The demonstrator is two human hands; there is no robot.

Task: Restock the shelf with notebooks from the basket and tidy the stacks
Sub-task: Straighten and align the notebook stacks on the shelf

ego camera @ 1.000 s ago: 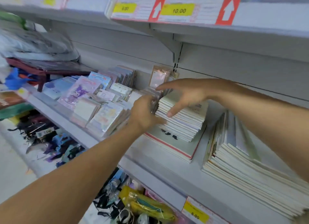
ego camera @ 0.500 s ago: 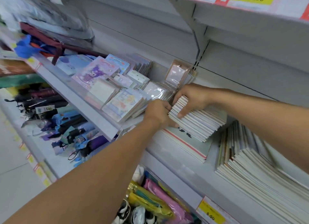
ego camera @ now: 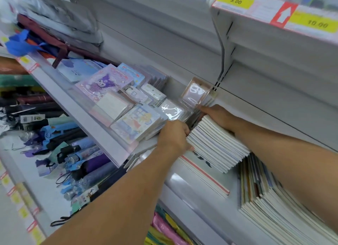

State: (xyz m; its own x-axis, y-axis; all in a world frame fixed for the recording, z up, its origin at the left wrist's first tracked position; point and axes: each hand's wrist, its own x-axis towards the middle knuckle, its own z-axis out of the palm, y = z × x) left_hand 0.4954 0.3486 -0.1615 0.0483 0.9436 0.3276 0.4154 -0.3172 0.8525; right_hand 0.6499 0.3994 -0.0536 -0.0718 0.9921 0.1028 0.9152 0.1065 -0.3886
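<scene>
A tall stack of thin white notebooks (ego camera: 217,144) leans on the grey shelf (ego camera: 184,184), resting on a flat red-edged book (ego camera: 204,177). My left hand (ego camera: 173,136) grips the stack's near left corner. Behind the stack's far top edge lies my right hand (ego camera: 217,114), its fingers curled over that edge. Both hands hold the stack between them. A second, larger pile of notebooks (ego camera: 270,206) lies to the right under my right forearm. The basket is not in view.
Small wrapped notepads and ring-bound pads (ego camera: 126,107) crowd the shelf left of the stack, touching my left hand. A clear packet (ego camera: 196,91) leans on the back wall. An upper shelf with price labels (ego camera: 274,12) overhangs. Folded umbrellas (ego camera: 73,153) fill the shelf below.
My right hand has dropped from above the stack to its far top edge. My left hand has closed on the near corner. The view has swung left and down.
</scene>
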